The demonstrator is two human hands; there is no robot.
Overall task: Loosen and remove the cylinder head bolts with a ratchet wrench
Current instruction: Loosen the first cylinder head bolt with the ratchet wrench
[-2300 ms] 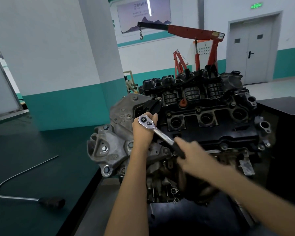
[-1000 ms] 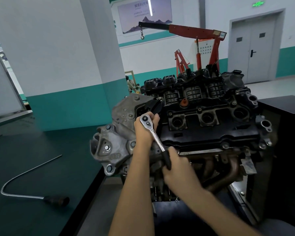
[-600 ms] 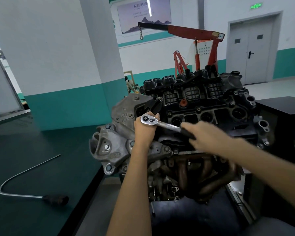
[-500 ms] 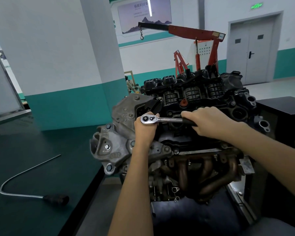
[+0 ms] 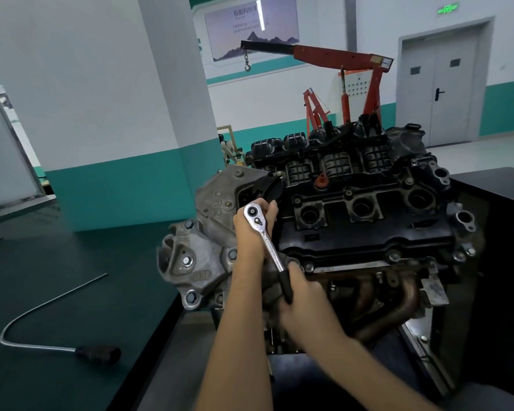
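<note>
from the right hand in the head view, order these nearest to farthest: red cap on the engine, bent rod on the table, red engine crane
From the right hand:
1. Red cap, on top of the engine, up and slightly right.
2. Bent rod, lying on the green table at far left.
3. Red engine crane, on the floor behind the engine.

Both hands hold the ratchet wrench (image 5: pixel 266 241): left hand (image 5: pixel 251 235) at its head, right hand (image 5: pixel 303 301) on its handle.

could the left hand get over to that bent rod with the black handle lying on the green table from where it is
Probably yes: the bent rod lies alone on the table with nothing between, but the left hand steadies the ratchet wrench head and must let go.
</note>
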